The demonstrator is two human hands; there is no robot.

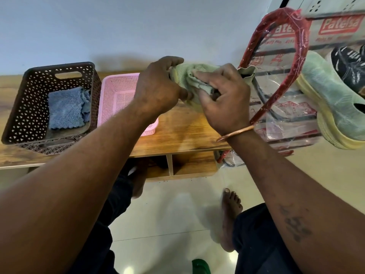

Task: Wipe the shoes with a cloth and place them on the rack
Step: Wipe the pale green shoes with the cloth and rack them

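Pale green mesh shoe [180, 71], gripped by the left hand [158, 89], is wiped with an olive cloth [245, 74] clutched in the right hand [225, 101]; racking remains.

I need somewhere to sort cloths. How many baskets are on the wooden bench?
2. A brown basket stands at the left, holding a blue cloth; a pink basket sits just right of it, partly behind the left hand. No others show.

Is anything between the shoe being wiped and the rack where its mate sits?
Partly. The rack's plastic-wrapped red side hoop stands between the held shoe and the green shoe already racked; the left hand would probably carry it around.
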